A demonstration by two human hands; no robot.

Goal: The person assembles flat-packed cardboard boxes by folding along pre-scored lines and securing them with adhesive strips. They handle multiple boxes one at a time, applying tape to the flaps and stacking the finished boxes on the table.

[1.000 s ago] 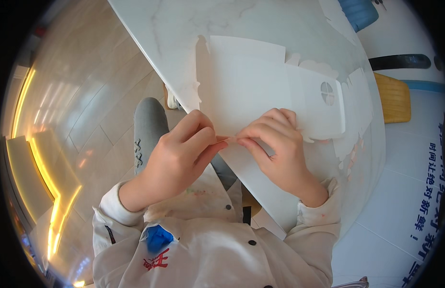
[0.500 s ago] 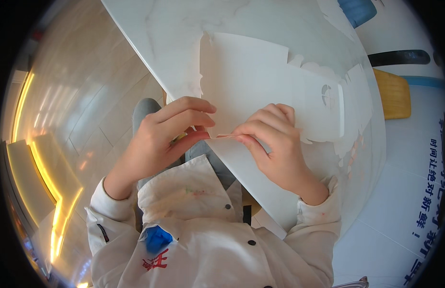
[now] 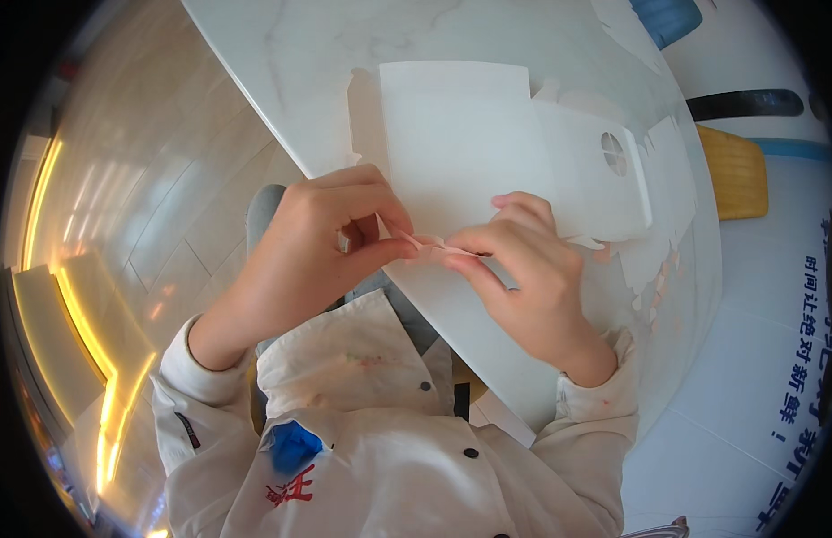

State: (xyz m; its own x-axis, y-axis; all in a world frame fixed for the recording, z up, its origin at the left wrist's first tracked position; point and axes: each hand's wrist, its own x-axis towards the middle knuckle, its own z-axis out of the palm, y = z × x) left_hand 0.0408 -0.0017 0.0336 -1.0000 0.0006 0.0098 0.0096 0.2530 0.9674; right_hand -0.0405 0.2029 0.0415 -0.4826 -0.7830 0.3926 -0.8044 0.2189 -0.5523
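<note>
left hand [image 3: 322,247]: fingers pinched on strip [image 3: 431,244] | right hand [image 3: 524,269]: fingers pinched on its other end | strip over table [image 3: 281,81] edge, below flat carton [image 3: 488,143] | tip: keep both pinches firm, pull evenly

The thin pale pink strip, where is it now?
In the head view, the thin pale pink strip is pinched between left hand and right hand, over the white marble table edge.
</note>
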